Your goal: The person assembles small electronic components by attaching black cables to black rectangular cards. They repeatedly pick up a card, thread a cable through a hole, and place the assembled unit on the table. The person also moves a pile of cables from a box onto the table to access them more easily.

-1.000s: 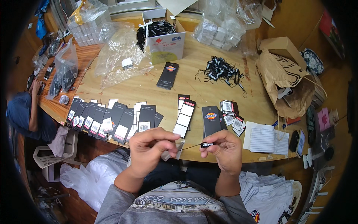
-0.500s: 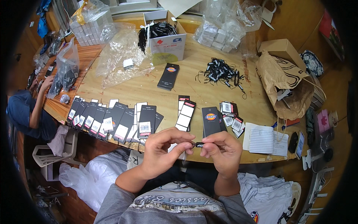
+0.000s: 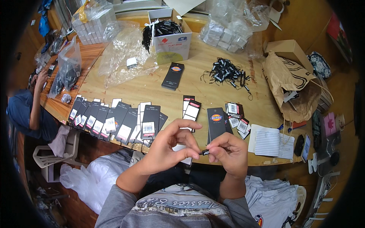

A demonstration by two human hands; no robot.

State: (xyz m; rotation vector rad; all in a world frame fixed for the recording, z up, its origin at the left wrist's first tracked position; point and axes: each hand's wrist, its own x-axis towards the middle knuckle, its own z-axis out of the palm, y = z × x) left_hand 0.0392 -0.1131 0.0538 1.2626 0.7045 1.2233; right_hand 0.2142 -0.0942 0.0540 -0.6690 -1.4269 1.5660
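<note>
Keep the left hand (image 3: 167,150) and right hand (image 3: 228,152) close together above the table (image 3: 152,87) edge, both pinched on the small black fastener (image 3: 205,152) between their fingertips, and hold it level, just below the black tag (image 3: 216,122).

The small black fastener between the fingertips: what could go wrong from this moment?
1. The small black fastener is pinched only by the fingertips of the left hand and right hand, beyond the table edge; if it slips, it may drop into the lap.
2. The row of black hang tags lies close to that edge, so a forearm might push some off.
</note>
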